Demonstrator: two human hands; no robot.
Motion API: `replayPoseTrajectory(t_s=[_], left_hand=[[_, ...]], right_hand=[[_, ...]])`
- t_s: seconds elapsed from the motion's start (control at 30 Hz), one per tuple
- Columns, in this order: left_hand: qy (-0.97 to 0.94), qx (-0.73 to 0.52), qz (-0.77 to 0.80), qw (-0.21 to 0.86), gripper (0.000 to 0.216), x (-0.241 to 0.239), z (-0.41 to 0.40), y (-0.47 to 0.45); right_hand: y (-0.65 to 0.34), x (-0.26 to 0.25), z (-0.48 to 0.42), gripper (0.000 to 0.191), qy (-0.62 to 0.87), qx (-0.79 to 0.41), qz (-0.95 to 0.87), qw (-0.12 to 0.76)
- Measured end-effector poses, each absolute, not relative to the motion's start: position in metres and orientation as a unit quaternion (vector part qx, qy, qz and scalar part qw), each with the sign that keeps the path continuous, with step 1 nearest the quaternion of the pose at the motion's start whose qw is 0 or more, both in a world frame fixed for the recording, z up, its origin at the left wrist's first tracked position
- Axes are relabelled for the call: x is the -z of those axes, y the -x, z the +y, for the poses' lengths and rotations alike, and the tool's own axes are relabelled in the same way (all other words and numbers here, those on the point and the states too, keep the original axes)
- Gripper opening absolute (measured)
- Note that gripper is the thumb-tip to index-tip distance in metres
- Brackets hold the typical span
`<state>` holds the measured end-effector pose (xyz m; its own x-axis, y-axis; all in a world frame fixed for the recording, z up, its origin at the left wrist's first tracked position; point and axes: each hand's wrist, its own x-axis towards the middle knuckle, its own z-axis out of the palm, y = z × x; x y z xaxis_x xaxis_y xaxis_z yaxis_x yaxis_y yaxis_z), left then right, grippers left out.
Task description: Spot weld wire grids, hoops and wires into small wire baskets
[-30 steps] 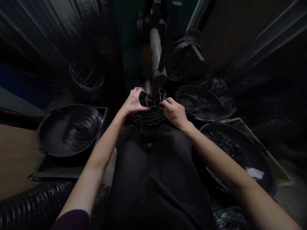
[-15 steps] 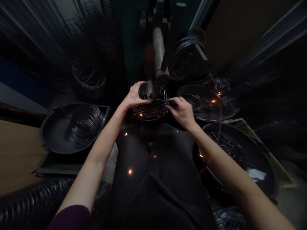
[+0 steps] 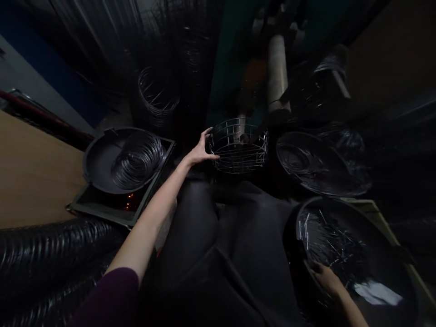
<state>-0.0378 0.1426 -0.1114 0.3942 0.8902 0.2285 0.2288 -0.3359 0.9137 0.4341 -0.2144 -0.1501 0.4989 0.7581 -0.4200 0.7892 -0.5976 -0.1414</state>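
A round welded wire basket [image 3: 238, 146] of bright steel rod hangs in front of my lap. My left hand [image 3: 200, 151] grips its left rim, and the basket is tilted slightly. My right hand [image 3: 327, 279] is away from the basket, low at the right. It reaches into a wide black pan [image 3: 308, 205] and rests at the edge of a heap of short steel wire pieces [image 3: 335, 243]. Its fingers are partly hidden, and I cannot tell whether they hold a piece.
A black pan with coiled wire [image 3: 138, 161] sits on a dark tray at left, with a few orange sparks below it. Another pan [image 3: 309, 163] lies right of the basket. A pale roller [image 3: 277, 72] stands behind, and a ribbed black hose [image 3: 51, 254] lies at lower left.
My right hand has let go of the basket and moved down into the lower right pan. My left hand still holds the basket, and the view has swung. The sparks around the basket are gone.
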Motion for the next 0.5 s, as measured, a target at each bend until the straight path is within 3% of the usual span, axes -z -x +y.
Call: replayPoseTrajectory(t_s=[0.1, 0.3, 0.4, 0.5], left_hand=[[-0.702, -0.405, 0.403, 0.425, 0.126, 0.109, 0.142, 0.037], [-0.709, -0.408, 0.413, 0.400, 0.116, 0.080, 0.127, 0.052], [-0.746, -0.389, 0.411, 0.351, 0.111, 0.058, 0.113, 0.052], [-0.789, -0.377, 0.390, 0.288, 0.100, 0.040, 0.095, 0.041]], right_hand=[[-0.429, 0.141, -0.213, 0.018, -0.870, 0.283, 0.401, 0.030], [-0.427, 0.105, -0.203, 0.026, -0.914, 0.195, 0.355, 0.004], [-0.402, 0.072, -0.178, 0.035, -0.924, 0.148, 0.341, -0.095], [-0.350, 0.031, -0.140, 0.042, -0.866, 0.212, 0.366, -0.266]])
